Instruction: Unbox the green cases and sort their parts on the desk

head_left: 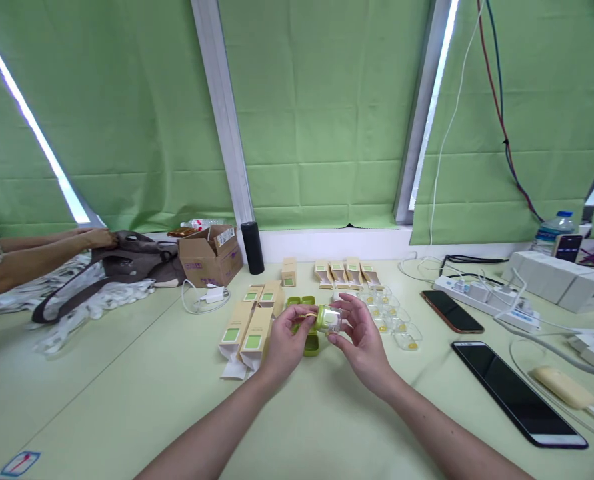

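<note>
Between my two hands lies a small transparent jar with a green cap (pixel 331 319), tipped on its side. The fingers of my left hand (pixel 291 339) pinch its green end. At the see-through end, my right hand (pixel 364 340) curls its thumb and fingers round it. Green square cups (pixel 311 345) stand on the table just below, partly hidden by my hands. To the right sit several transparent containers with yellow spots (pixel 407 338). Left of my left hand are several tan paper boxes (pixel 255 333) with green labels, some with end flaps out.
More tan boxes (pixel 337 275) stand at the back. Left are an open cardboard box (pixel 211 260), a black cylinder (pixel 253 248) and another person's hands (pixel 99 238) on a grey bag (pixel 139 260). Right are phones (pixel 517 393), a power strip (pixel 487 303) and cables.
</note>
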{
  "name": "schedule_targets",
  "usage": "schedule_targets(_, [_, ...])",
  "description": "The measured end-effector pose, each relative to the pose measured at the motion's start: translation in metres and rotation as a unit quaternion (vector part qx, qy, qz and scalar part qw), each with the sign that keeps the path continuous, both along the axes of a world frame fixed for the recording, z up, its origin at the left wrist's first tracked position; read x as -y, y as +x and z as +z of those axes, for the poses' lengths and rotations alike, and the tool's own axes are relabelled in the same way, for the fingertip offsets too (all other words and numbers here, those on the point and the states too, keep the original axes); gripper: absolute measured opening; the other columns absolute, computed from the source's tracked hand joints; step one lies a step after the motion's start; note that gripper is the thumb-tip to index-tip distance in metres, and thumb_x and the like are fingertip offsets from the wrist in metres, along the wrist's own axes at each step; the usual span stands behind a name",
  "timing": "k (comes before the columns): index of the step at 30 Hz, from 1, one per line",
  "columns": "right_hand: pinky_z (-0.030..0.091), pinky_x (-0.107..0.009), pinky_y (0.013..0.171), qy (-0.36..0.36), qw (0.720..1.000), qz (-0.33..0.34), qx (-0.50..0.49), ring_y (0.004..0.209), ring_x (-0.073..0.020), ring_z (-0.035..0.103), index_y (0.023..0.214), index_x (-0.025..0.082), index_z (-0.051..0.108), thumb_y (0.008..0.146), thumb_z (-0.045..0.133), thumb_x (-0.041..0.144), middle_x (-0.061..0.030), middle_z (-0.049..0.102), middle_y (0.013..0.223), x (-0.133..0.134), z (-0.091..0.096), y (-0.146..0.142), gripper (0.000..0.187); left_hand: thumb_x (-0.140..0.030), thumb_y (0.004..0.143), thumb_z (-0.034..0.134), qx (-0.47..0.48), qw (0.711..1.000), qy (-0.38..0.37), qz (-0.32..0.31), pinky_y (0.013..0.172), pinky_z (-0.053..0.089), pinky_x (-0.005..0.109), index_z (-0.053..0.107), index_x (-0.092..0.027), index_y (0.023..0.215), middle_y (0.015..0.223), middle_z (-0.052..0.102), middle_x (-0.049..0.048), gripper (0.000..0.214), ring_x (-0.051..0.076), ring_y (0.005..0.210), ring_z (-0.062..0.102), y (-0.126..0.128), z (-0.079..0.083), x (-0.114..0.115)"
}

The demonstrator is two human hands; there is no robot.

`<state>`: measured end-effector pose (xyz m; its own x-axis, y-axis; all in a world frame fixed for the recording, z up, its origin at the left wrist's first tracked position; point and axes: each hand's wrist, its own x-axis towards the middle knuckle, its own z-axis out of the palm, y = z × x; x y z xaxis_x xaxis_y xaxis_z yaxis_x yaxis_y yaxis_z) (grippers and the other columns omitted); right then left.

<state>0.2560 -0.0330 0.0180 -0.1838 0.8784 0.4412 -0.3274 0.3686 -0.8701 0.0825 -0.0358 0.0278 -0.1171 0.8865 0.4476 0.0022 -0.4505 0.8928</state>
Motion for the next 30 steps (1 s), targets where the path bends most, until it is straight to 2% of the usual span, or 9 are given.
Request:
schedule_targets(5, [0.055,-0.043,0.102,-0.034,0.997,0.034,-0.062,0.114,-0.0238,0.065,0.133,0.036,0.055,0.080,0.088,0.031,-0.0052,0.060,0.129,-0.004,0.003,0.002,0.062,-0.052,0.080,0.085,0.119,0.991,-0.054,-0.025,0.082,0.063,0.037,0.058,-0.019,0.088,0.097,0.077,0.0071,0.043,0.021,0.088,0.075,-0.003,0.002,-0.004])
schedule_targets(8, [0.053,-0.046,0.106,-0.047,0.993,0.058,-0.090,0.108,-0.0240,0.068,0.129,0.035,0.058,0.076,0.091,0.034,-0.0031,0.060,0.119,-0.005,0.008,0.004,0.063,-0.043,0.079,0.087,0.204,0.974,-0.087,-0.050,0.079,0.065,0.038,0.054,-0.020,0.091,0.093,0.076,0.0043,0.042,0.022,0.088,0.077,-0.007,0.002,-0.008])
schedule_targets(12, [0.052,-0.045,0.105,-0.054,0.992,0.066,-0.096,0.112,-0.0255,0.065,0.125,0.033,0.063,0.072,0.093,0.033,-0.0029,0.063,0.117,-0.004,0.012,0.009,0.061,-0.027,0.075,0.090,0.271,0.954,-0.109,-0.074,0.082,0.064,0.038,0.053,-0.020,0.094,0.102,0.078,0.0076,0.042,0.024,0.091,0.079,-0.011,0.002,-0.011])
schedule_targets(18, [0.054,-0.032,0.078,-0.104,0.992,-0.006,-0.067,0.102,-0.0236,0.063,0.116,0.026,0.071,0.061,0.094,0.024,-0.0055,0.069,0.115,-0.018,0.018,0.029,0.059,-0.022,0.077,0.086,0.290,0.946,-0.132,-0.059,0.082,0.064,0.037,0.054,-0.019,0.093,0.103,0.080,0.0106,0.036,0.025,0.090,0.080,-0.012,0.003,-0.012])
schedule_targets(21, [0.054,-0.034,0.080,-0.111,0.992,-0.029,-0.051,0.105,-0.0263,0.065,0.109,0.023,0.071,0.055,0.095,0.021,-0.0076,0.072,0.112,-0.031,0.025,0.049,0.059,-0.021,0.078,0.083,0.288,0.946,-0.137,-0.052,0.085,0.064,0.038,0.054,-0.019,0.093,0.101,0.080,0.0096,0.033,0.025,0.090,0.081,-0.012,0.004,-0.011])
schedule_targets(24, [0.055,-0.039,0.083,-0.049,0.995,-0.068,0.049,0.107,-0.0287,0.068,0.108,0.025,0.065,0.060,0.092,0.026,-0.0070,0.072,0.110,-0.039,0.029,0.074,0.055,-0.020,0.078,0.081,0.281,0.949,-0.136,-0.048,0.088,0.063,0.039,0.053,-0.019,0.093,0.102,0.080,0.0094,0.031,0.025,0.092,0.081,-0.012,0.006,-0.010])
schedule_targets(26, [0.054,-0.044,0.094,0.038,0.975,-0.136,0.170,0.111,-0.0285,0.067,0.113,0.026,0.062,0.072,0.084,0.028,-0.0068,0.072,0.117,-0.040,0.028,0.091,0.046,-0.020,0.079,0.080,0.275,0.951,-0.133,-0.047,0.087,0.063,0.039,0.053,-0.019,0.093,0.102,0.080,0.0098,0.030,0.025,0.092,0.081,-0.012,0.006,-0.010])
schedule_targets(27, [0.052,-0.047,0.099,0.089,0.952,-0.170,0.239,0.113,-0.0286,0.067,0.114,0.027,0.062,0.077,0.080,0.028,-0.0071,0.072,0.118,-0.039,0.026,0.100,0.041,-0.021,0.079,0.080,0.272,0.952,-0.131,-0.047,0.086,0.064,0.039,0.054,-0.019,0.093,0.101,0.079,0.0098,0.030,0.025,0.091,0.081,-0.012,0.006,-0.010])
schedule_targets(30, [0.050,-0.051,0.102,0.227,0.841,-0.224,0.437,0.118,-0.0319,0.063,0.100,0.026,0.067,0.082,0.069,0.017,-0.0083,0.074,0.119,-0.032,0.014,0.118,0.020,-0.020,0.079,0.080,0.269,0.953,-0.128,-0.048,0.083,0.064,0.038,0.054,-0.019,0.093,0.099,0.079,0.0091,0.029,0.025,0.091,0.080,-0.011,0.005,-0.010])
